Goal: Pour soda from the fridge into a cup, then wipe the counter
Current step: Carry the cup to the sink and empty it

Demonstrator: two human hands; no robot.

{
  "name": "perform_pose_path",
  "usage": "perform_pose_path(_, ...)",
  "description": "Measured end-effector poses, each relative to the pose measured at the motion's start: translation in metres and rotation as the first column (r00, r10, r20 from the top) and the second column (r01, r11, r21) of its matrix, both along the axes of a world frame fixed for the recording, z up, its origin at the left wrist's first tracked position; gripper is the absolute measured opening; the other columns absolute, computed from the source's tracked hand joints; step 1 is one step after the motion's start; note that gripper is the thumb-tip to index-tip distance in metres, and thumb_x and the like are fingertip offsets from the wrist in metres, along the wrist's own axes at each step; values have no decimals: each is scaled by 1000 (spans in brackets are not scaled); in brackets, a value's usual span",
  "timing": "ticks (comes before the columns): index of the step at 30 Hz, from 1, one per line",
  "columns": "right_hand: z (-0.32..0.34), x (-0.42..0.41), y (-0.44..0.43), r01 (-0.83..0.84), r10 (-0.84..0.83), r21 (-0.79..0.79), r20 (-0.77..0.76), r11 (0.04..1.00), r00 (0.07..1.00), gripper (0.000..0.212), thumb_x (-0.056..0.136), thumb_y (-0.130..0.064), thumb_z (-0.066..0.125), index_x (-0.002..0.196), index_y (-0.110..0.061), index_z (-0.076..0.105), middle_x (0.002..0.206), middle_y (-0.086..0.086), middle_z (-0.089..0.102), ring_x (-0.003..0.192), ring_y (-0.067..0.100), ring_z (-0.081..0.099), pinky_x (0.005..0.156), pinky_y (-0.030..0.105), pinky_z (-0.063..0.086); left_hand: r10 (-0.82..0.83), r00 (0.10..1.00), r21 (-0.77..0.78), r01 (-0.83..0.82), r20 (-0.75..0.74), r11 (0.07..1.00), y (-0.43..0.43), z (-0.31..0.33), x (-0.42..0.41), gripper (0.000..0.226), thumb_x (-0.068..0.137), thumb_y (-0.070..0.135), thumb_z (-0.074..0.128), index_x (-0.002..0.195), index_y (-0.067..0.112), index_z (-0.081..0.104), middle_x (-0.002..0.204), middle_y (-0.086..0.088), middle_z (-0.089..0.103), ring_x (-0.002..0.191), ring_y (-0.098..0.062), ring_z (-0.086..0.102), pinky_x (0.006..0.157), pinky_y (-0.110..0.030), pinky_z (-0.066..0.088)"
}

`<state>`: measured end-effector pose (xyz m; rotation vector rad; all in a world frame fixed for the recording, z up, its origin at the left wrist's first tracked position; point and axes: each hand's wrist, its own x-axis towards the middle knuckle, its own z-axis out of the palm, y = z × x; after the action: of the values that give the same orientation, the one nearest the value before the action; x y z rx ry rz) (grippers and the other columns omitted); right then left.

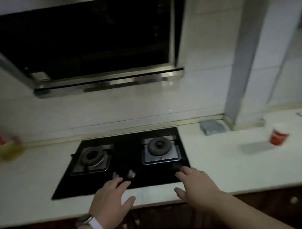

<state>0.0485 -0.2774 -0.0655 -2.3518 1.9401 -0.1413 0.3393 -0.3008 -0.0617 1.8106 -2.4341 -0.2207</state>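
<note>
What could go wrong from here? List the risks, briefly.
1. The red cup stands alone, far right of both hands; a sweeping arm might tip it.
2. The left hand hovers by the stove knobs and might bump one.
3. The light is dim and the picture blurred, so spills on the white counter may go unnoticed.

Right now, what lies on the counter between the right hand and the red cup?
Nothing: in the head view, only bare white counter separates the right hand from the red cup.

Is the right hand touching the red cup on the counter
Apart. The head view shows the right hand at the hob's front edge, with bare counter between it and the red cup.
</note>
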Motion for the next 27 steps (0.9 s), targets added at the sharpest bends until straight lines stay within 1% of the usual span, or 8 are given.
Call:
perform_pose_path(3,-3,-53,21,153,-153,5,41,988,987,52,93,-53,39,137,-26,46,143,-1,43,130,21,41,105,35,33,-149,989,16,149,-6,989,-22,-2,-61,58,92,63,42,145,39,43,152,14,38,141,-12,32,110,-31,32)
perform_pose_path(5,-7,-83,32,239,-239,9,59,971,969,52,95,-52,37,141,-28,44,154,0,35,139,20,33,111,34,26,-228,973,35,229,-25,973,-36,-3,-100,58,93,64,40,146,39,43,152,14,37,142,-11,31,111,-33,32)
perform_pose_path(7,-12,-113,43,323,-323,21,66,946,944,53,97,-53,34,144,-31,41,159,-1,28,143,17,26,114,34,20,-308,951,48,309,-28,950,-52,-9,-141,59,94,65,38,147,40,41,154,14,35,144,-10,28,112,-32,31)
perform_pose_path(11,-18,-158,53,445,-446,39,33,895,894,56,98,-56,30,147,-31,37,160,0,26,145,19,23,116,37,19,-460,887,60,462,-42,885,-77,-21,-210,58,96,63,35,149,39,36,158,13,31,146,-11,25,114,-32,28)
perform_pose_path(15,-23,-200,51,556,-557,65,-3,829,831,57,97,-59,30,148,-32,34,160,-1,25,145,19,22,116,38,19,-572,817,83,576,-69,813,-103,-35,-277,58,98,60,33,152,39,29,160,12,27,147,-10,23,114,-31,26)
perform_pose_path(19,-21,-234,36,633,-633,102,-35,767,773,59,96,-60,30,148,-34,32,161,-4,24,146,17,21,117,37,18,-655,751,126,660,-81,741,-128,-48,-327,63,97,64,29,154,41,19,164,11,17,150,-9,13,118,-31,16)
perform_pose_path(22,-21,-251,24,681,-681,115,-47,723,731,59,96,-60,31,148,-33,33,161,-3,24,146,16,20,116,34,17,-714,694,127,720,-93,683,-150,-57,-356,66,94,67,30,154,43,19,165,11,16,151,-8,11,119,-32,13)
perform_pose_path(27,-22,-272,23,755,-755,153,-74,637,652,56,96,-57,34,146,-31,38,159,-4,27,145,17,23,115,34,20,-807,588,122,806,-54,579,-178,-69,-411,64,95,65,30,153,39,24,164,9,19,150,-10,15,118,-33,18)
